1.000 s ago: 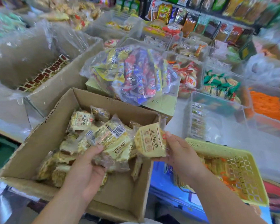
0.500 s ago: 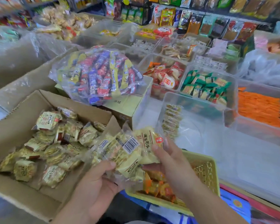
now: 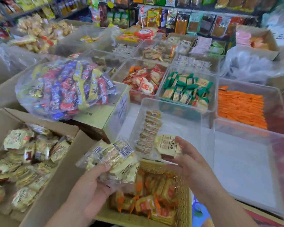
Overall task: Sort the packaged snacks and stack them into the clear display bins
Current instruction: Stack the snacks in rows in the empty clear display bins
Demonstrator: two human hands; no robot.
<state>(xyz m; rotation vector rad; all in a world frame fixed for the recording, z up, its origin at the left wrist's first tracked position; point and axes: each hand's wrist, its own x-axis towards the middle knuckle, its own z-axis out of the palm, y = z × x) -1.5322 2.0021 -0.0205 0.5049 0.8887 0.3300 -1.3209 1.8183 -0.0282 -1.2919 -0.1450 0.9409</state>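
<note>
Curling round packets (image 3: 115,158) — left hand (image 3: 91,190), right hand (image 3: 193,163)

Left hand (image 3: 90,187): low centre, thumb pressed on top of a bunch of snack packets (image 3: 116,159), fingers hidden underneath, gripping. Right hand (image 3: 188,163): higher and further right, apart from the left, pinching a single snack packet (image 3: 168,146) between thumb and fingers at its right edge. Both forearms bare, entering from the bottom edge.

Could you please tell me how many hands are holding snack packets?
2. The left hand grips a bundle above the basket; the right hand, beside it, holds one packet.
</note>
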